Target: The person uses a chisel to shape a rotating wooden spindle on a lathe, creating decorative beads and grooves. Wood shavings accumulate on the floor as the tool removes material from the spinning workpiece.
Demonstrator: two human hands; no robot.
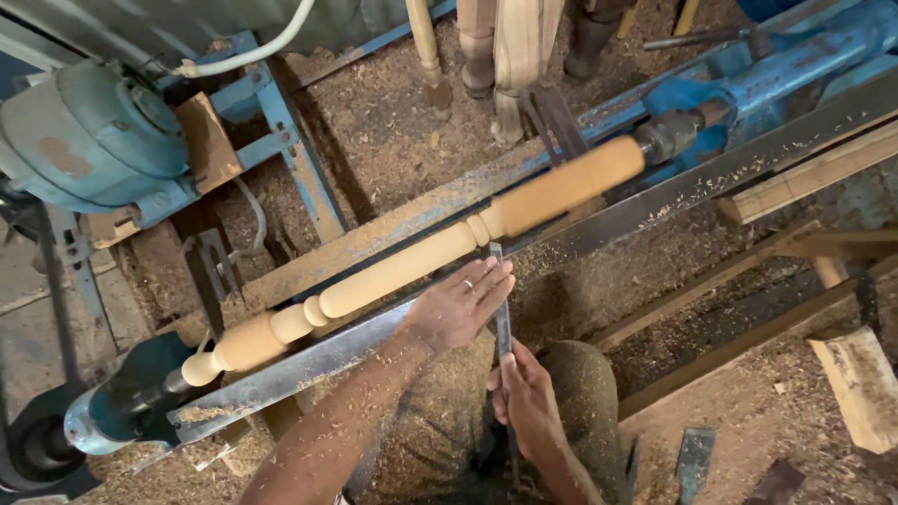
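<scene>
A pale turned wooden spindle [412, 262] is mounted on a blue lathe and looks blurred as it spins. A long metal chisel [501, 309] lies across the steel tool rest [655, 201], its tip touching the spindle near a bead. My left hand [458, 304] lies flat with spread fingers on the blade by the rest. My right hand [526, 397] grips the chisel's lower end close to my lap.
A blue-green motor [94, 136] sits at the upper left, and the tailstock [739, 89] at the upper right. Sawdust covers the floor. Several turned legs [486, 56] stand behind the lathe. Wooden beams [823, 168] and a block [861, 383] lie at the right.
</scene>
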